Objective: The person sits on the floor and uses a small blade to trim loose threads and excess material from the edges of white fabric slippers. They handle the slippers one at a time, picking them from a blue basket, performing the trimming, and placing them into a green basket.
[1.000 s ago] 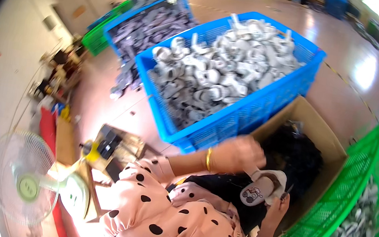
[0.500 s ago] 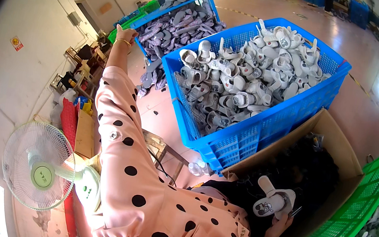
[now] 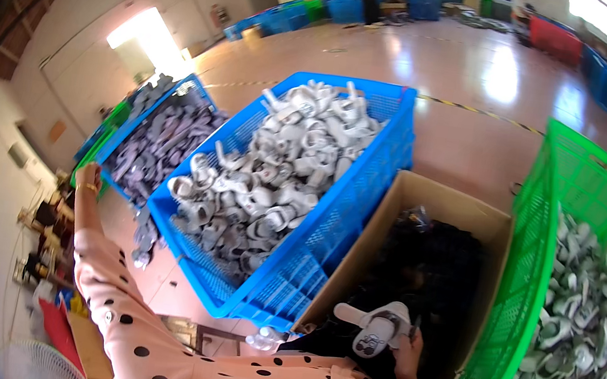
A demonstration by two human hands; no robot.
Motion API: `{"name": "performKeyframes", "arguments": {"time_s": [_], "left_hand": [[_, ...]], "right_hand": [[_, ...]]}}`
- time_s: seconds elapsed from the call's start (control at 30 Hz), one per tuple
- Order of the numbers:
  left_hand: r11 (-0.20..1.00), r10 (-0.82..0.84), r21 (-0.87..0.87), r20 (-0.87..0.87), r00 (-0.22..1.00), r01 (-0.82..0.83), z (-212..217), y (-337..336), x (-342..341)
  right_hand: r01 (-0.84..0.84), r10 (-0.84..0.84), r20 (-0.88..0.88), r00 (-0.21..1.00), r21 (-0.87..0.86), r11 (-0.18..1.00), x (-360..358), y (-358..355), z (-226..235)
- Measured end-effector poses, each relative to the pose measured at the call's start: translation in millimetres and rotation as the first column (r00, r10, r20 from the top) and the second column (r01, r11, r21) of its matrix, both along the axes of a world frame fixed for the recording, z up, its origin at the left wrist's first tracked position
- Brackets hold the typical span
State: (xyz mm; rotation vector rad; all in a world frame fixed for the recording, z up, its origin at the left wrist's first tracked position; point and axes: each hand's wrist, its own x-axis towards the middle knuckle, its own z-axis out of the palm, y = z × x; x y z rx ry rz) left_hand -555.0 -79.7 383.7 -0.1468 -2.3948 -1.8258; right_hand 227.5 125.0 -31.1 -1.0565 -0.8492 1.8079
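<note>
My left hand [image 3: 88, 176] has swung farther out since a moment ago, now at the far crate of dark parts [image 3: 163, 140], grip unclear. Past the blue crate [image 3: 329, 224], my right hand [image 3: 405, 347] clasps a white plastic part [image 3: 377, 330] over the cardboard box [image 3: 426, 199].

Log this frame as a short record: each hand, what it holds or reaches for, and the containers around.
left hand: stretched far out to the left, by the edge of the far crate of grey parts; grip unclear
right hand: holds a white part over the cardboard box
blue crate: heaped with white parts
green crate: white parts, at right
</note>
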Motion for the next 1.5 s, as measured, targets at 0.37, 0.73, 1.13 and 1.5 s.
{"name": "performKeyframes", "arguments": {"time_s": [0.37,0.73,1.13,1.5], "left_hand": [[0.312,-0.950,-0.269,-0.094,0.298,0.911,-170,178,447],[0.167,-0.815,-0.802,-0.439,-0.378,0.573,-209,241,604],[0.246,-0.774,-0.581,-0.600,-0.203,0.776,-217,260,582],[0.284,-0.721,-0.582,-0.654,-0.231,0.762,-242,235,560]], "right_hand": [[0.095,-0.110,0.057,0.992,0.224,0.970,9,8,34],[0.047,-0.492,0.414,0.766,0.727,0.685,11,43,166],[0.137,-0.403,0.251,0.880,0.677,0.723,-4,49,169],[0.050,-0.472,0.356,0.807,0.754,0.655,-31,38,165]]}}
